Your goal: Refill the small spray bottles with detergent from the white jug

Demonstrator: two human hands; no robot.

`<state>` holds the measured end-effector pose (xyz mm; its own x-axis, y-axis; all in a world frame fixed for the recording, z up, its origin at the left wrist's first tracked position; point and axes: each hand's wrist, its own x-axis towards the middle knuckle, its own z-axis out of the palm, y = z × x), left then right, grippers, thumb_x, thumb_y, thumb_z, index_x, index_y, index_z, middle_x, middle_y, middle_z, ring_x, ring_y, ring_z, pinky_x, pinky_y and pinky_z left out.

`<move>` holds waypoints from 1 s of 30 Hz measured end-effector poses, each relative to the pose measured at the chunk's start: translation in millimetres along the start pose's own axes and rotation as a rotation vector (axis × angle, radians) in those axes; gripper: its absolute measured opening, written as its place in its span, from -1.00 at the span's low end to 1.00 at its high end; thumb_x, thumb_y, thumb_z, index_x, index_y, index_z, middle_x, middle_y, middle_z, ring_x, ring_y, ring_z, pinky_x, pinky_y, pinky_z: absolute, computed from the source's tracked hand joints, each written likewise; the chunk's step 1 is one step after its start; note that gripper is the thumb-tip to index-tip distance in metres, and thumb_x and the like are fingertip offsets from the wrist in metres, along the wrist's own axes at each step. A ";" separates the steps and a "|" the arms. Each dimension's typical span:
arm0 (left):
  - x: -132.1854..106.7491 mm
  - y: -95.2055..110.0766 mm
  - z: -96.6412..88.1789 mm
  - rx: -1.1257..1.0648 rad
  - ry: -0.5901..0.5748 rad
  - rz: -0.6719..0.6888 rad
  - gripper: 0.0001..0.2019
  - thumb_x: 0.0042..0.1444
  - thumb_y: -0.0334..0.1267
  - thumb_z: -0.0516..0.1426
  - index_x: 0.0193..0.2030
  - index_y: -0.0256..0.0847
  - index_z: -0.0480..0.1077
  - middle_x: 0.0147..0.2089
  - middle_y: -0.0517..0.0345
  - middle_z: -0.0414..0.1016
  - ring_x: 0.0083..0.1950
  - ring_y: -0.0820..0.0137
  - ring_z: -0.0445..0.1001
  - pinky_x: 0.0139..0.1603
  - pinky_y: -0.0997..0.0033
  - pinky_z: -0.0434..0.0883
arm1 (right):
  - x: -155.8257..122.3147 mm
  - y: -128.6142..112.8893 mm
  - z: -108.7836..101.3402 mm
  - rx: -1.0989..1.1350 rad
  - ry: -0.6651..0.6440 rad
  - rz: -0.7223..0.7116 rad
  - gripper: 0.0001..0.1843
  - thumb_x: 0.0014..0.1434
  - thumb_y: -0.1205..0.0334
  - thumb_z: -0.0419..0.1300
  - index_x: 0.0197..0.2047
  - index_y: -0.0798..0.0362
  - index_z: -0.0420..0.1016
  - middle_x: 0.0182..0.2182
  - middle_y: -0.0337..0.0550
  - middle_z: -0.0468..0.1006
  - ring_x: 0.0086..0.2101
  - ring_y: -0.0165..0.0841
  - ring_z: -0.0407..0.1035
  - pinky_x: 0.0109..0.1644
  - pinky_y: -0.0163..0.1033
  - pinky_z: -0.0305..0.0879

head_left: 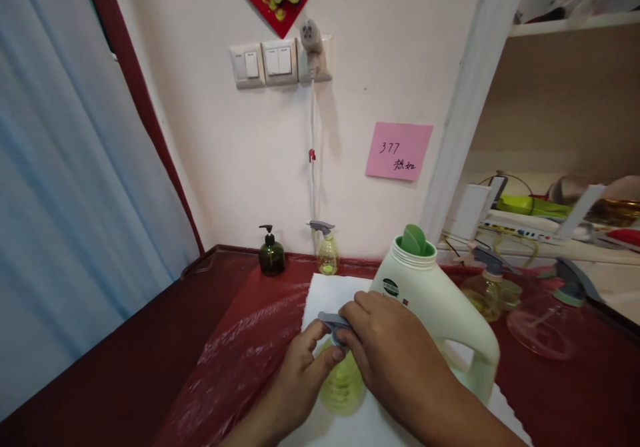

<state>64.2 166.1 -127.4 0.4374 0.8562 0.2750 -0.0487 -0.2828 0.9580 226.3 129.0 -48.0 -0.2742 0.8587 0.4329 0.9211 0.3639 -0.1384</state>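
A yellow-green spray bottle (344, 390) stands upright on a white cloth (340, 290) before me. My left hand (306, 375) pinches it at the neck, thumb and forefinger closed just under the top. Over the grey trigger spray head (330, 318) my right hand (383, 337) is closed, fingers wrapped about it from the right. Whether the head is fully seated on the neck is hidden by my fingers. Right behind my right hand is a large pale green jug (450, 300) with a handle; its mouth is uncapped and a green piece (414, 240) sticks out of it.
At the wall stand a dark green pump bottle (271, 257) and a small yellow spray bottle (328, 253). To the right are another yellow spray bottle (487, 293) and a clear pinkish one (545, 323). Red plastic sheeting (245, 340) covers the table; a blue curtain (75, 167) hangs left.
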 end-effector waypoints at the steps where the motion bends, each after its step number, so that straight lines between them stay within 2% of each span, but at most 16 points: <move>1: 0.9 0.4 -4.2 -0.007 -0.062 0.000 -0.72 0.26 -0.04 0.18 -0.05 -0.17 0.52 0.00 0.08 0.57 0.02 0.20 0.46 0.10 0.26 0.31 | 0.1 0.6 0.7 0.001 0.017 -0.011 -0.88 0.15 0.40 0.31 -0.37 0.01 0.50 -0.40 -0.18 0.56 -0.34 -0.19 0.44 -0.31 -0.17 0.13; 3: 2.4 0.9 -8.5 -0.021 -0.129 -0.016 -0.70 0.29 -0.04 0.16 0.01 -0.17 0.51 0.06 0.06 0.55 0.06 0.19 0.45 0.14 0.23 0.30 | 0.3 1.1 1.6 0.002 0.038 -0.019 -0.87 0.14 0.41 0.31 -0.37 0.01 0.50 -0.41 -0.19 0.55 -0.36 -0.21 0.43 -0.31 -0.17 0.11; 5: 3.0 0.6 -6.3 -0.061 -0.117 -0.037 -0.63 0.20 0.00 0.25 0.05 -0.15 0.48 0.07 0.07 0.54 0.09 0.17 0.44 0.18 0.20 0.28 | -0.1 1.3 2.3 0.007 0.050 -0.023 -0.87 0.14 0.41 0.32 -0.38 0.00 0.50 -0.41 -0.20 0.55 -0.37 -0.22 0.42 -0.32 -0.18 0.10; 7: 3.1 -0.6 0.9 -0.105 -0.032 -0.050 -0.54 0.03 0.03 0.37 -0.01 -0.14 0.44 0.00 0.10 0.55 0.07 0.16 0.43 0.14 0.21 0.30 | -0.9 1.7 3.2 0.020 0.066 -0.030 -0.86 0.13 0.41 0.33 -0.37 0.00 0.50 -0.42 -0.21 0.55 -0.37 -0.23 0.41 -0.32 -0.18 0.10; 9: 3.1 -2.3 8.9 -0.101 0.073 -0.065 -0.53 -0.06 0.01 0.43 -0.12 -0.14 0.40 -0.09 0.12 0.55 -0.01 0.18 0.45 0.04 0.25 0.33 | -1.9 2.6 4.2 0.029 0.081 -0.033 -0.86 0.12 0.42 0.33 -0.37 0.00 0.50 -0.41 -0.22 0.55 -0.38 -0.24 0.40 -0.32 -0.19 0.10; 12: 2.9 -4.8 12.9 -0.049 0.119 -0.063 -0.62 0.04 -0.02 0.37 -0.14 -0.16 0.42 -0.10 0.08 0.56 -0.02 0.18 0.45 0.05 0.23 0.33 | -2.8 4.2 5.2 0.033 0.085 -0.022 -0.86 0.12 0.42 0.32 -0.37 0.00 0.50 -0.41 -0.21 0.54 -0.37 -0.24 0.41 -0.32 -0.18 0.09; 15: 2.6 -6.3 4.6 -0.020 0.056 -0.025 -0.65 0.14 0.00 0.29 -0.04 -0.16 0.47 -0.05 0.07 0.56 0.01 0.17 0.45 0.12 0.21 0.32 | -3.2 4.7 5.0 0.052 0.070 -0.019 -0.88 0.15 0.40 0.30 -0.35 -0.01 0.51 -0.40 -0.20 0.53 -0.35 -0.21 0.42 -0.30 -0.17 0.11; 20: 2.9 -2.0 -11.4 0.010 -0.140 -0.017 -0.67 0.30 -0.01 0.14 0.03 -0.15 0.53 0.04 0.05 0.55 0.02 0.20 0.43 0.16 0.21 0.29 | -4.4 4.3 5.4 0.075 0.009 0.012 -0.90 0.23 0.37 0.23 -0.29 -0.02 0.53 -0.34 -0.17 0.54 -0.29 -0.17 0.43 -0.24 -0.13 0.19; 24: 1.4 -2.5 -8.2 -0.085 -0.152 -0.070 -0.62 0.24 0.03 0.20 0.08 -0.12 0.49 0.08 0.06 0.52 0.10 0.16 0.41 0.22 0.16 0.27 | -6.0 6.3 8.9 0.080 0.012 0.026 -0.86 0.27 0.35 0.20 -0.21 -0.04 0.57 -0.30 -0.16 0.55 -0.26 -0.16 0.46 -0.23 -0.10 0.24; 27: 1.2 -6.4 -1.1 -0.117 -0.053 -0.052 -0.54 0.11 0.04 0.32 0.08 -0.11 0.45 0.03 0.07 0.51 0.10 0.15 0.40 0.20 0.18 0.29 | -9.7 7.1 9.1 0.074 0.119 -0.013 -0.82 0.25 0.35 0.21 -0.12 -0.05 0.58 -0.32 -0.16 0.56 -0.29 -0.15 0.46 -0.24 -0.08 0.29; 30: 2.1 -7.0 2.8 -0.091 -0.004 -0.035 -0.64 0.16 0.00 0.30 0.01 -0.12 0.47 0.00 0.09 0.53 0.08 0.18 0.42 0.20 0.22 0.30 | -22.7 5.4 8.6 0.070 0.384 -0.103 -0.61 0.25 0.33 0.23 0.15 0.02 0.46 -0.11 0.00 0.60 -0.13 -0.07 0.47 -0.08 0.03 0.36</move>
<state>67.9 168.7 -133.7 0.4435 0.8632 0.2412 -0.1151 -0.2121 0.9704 235.1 114.6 -66.2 -0.2285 0.6240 0.7473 0.8695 0.4761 -0.1317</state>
